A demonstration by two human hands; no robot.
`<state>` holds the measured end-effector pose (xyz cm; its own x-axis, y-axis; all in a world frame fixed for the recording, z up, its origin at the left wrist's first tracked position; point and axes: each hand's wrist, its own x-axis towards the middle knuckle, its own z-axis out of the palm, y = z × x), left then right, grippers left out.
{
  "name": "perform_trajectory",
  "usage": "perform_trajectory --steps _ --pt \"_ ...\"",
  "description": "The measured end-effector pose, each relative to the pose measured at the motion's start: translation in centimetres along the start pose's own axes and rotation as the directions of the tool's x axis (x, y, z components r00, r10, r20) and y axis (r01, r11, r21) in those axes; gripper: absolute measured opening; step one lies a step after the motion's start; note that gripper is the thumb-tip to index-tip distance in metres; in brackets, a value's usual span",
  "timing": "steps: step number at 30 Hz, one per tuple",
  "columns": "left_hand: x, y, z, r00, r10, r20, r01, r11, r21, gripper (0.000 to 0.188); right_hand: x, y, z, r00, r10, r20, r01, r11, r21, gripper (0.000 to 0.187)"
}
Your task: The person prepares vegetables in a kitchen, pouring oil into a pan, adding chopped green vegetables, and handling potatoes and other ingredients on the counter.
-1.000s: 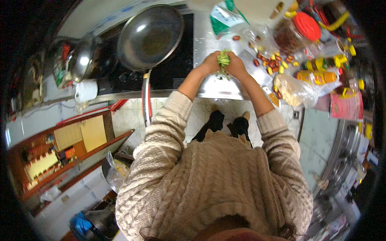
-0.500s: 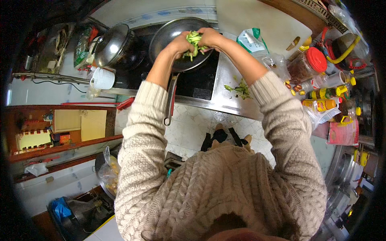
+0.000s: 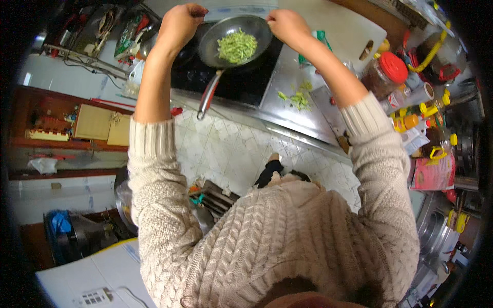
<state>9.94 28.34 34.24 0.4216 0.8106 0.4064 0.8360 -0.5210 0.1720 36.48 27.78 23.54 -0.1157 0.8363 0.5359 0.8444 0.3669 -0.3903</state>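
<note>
Pale green shredded vegetable (image 3: 238, 46) lies heaped in the middle of a dark frying pan (image 3: 208, 38). The pan stands on a black cooktop (image 3: 246, 82), its red and grey handle (image 3: 208, 97) sticking out toward me. Left of the pan, my left hand (image 3: 181, 25) is raised with its fingers curled together and nothing visible in them. My right hand (image 3: 288, 25) is just off the pan's right upper rim, fingers bent in and pressed together; nothing shows in it. A small scatter of green vegetable scraps (image 3: 298, 98) lies on the metal counter (image 3: 287, 118).
On the right stand a red-lidded jar (image 3: 393, 68), several bottles (image 3: 405, 123) and a pink packet (image 3: 433, 172). A white cutting board (image 3: 354, 38) lies at the back right. Behind my right forearm is a green and white bag (image 3: 321, 38). A metal rack (image 3: 84, 61) is at the left.
My hands have let go of the shredded vegetable, which now lies in the pan, and have moved apart to either side. The whole view has shifted and tilted.
</note>
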Motion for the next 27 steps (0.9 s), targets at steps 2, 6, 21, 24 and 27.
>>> perform_trajectory --steps 2,6,21,24,27 --pt "-5.6 4.2 1.2 0.996 -0.092 -0.007 0.085 0.946 -0.313 0.02 -8.2 0.8 -3.1 0.999 0.046 -0.01 -0.045 0.995 0.091 0.022" --pt "-14.9 11.5 8.4 0.962 -0.232 0.145 0.27 0.887 -0.375 0.023 -25.5 6.1 -3.5 0.927 0.268 0.261 -0.272 0.962 -0.02 0.017" --pt "-24.7 19.1 34.1 0.821 -0.233 0.52 0.424 0.86 -0.283 0.034 -42.8 12.6 0.5 0.931 0.332 0.151 -0.274 0.91 -0.311 0.019" --pt "-23.3 17.8 34.2 0.837 -0.282 0.468 0.444 0.85 -0.283 0.037 -42.1 12.9 2.2 0.949 0.308 0.061 -0.251 0.861 -0.443 0.018" --pt "-21.8 14.8 35.9 0.955 -0.188 0.231 0.251 0.925 -0.284 0.035 -41.8 13.0 2.7 0.956 0.292 0.025 -0.244 0.841 -0.483 0.02"
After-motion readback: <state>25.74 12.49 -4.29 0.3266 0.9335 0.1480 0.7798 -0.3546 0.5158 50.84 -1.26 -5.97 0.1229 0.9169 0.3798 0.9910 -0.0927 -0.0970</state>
